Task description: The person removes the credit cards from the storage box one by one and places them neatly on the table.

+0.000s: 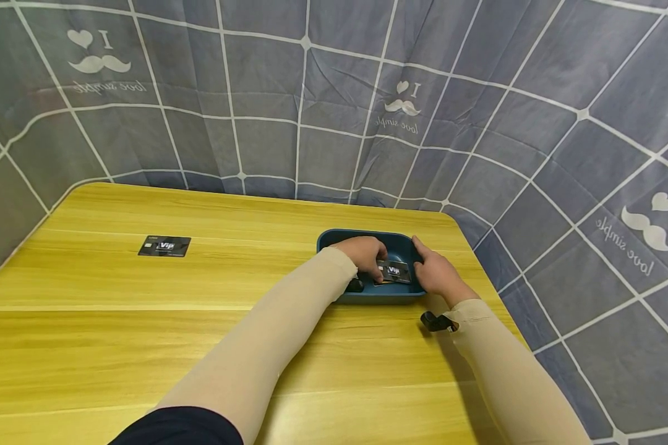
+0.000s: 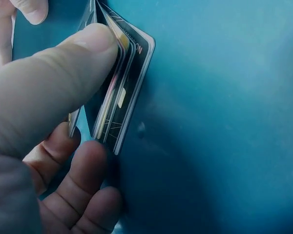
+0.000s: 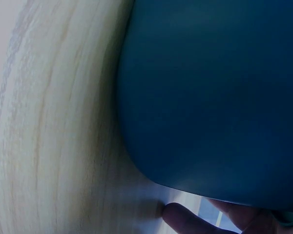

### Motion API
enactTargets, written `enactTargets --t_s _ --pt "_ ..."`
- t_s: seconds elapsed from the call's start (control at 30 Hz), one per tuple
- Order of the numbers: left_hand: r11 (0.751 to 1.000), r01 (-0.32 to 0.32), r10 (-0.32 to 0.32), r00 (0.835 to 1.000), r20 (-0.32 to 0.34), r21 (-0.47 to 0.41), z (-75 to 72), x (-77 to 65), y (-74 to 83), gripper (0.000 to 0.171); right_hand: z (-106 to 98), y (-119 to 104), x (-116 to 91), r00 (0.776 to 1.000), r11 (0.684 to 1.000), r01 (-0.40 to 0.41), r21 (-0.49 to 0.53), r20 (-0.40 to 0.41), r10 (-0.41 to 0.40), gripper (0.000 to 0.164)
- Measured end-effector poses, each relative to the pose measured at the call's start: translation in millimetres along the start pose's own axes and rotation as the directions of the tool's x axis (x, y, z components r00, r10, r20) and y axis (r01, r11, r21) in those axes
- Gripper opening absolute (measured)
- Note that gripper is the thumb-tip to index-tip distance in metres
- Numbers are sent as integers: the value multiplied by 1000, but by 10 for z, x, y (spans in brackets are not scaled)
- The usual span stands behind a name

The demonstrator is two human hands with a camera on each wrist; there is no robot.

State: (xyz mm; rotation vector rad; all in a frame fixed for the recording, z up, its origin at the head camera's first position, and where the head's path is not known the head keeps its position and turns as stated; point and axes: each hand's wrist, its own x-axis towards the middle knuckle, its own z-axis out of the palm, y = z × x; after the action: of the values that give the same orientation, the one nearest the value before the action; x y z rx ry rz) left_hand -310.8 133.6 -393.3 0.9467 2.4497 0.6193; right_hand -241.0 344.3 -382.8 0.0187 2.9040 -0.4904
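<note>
A blue rectangular box (image 1: 378,298) stands on the table's right part. My left hand (image 1: 363,252) reaches into it and pinches several dark bank-style cards (image 1: 395,272), the front one marked "Vip". Seen from the left wrist, the thumb presses on the bundle of cards (image 2: 129,83), whose edges fan slightly apart, with fingers behind and below. My right hand (image 1: 441,275) holds the box's right end at the rim. In the right wrist view the box's outer wall (image 3: 210,107) fills much of the picture, with some fingers (image 3: 188,219) at its lower edge.
Another black "Vip" card (image 1: 164,246) lies flat on the left of the yellow wood-grain table (image 1: 145,346). A grey checked curtain (image 1: 267,80) hangs behind and to the right. A black wrist camera (image 1: 436,322) sits under my right wrist.
</note>
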Motion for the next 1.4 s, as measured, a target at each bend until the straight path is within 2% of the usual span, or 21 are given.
enactTargets --t_s 0.6,0.97,1.4 --pt "999 -8 8 1000 1 -48 13 14 17 60 -5 21 -14 1000 1000 6 16 12 -6 67" --pt "997 -7 4 999 -35 -74 28 -42 89 58 -13 65 -35 1000 1000 13 13 18 -14 67" --pt "991 -24 19 999 -33 -132 27 -19 66 59 -18 65 -48 1000 1000 0 25 20 0 68"
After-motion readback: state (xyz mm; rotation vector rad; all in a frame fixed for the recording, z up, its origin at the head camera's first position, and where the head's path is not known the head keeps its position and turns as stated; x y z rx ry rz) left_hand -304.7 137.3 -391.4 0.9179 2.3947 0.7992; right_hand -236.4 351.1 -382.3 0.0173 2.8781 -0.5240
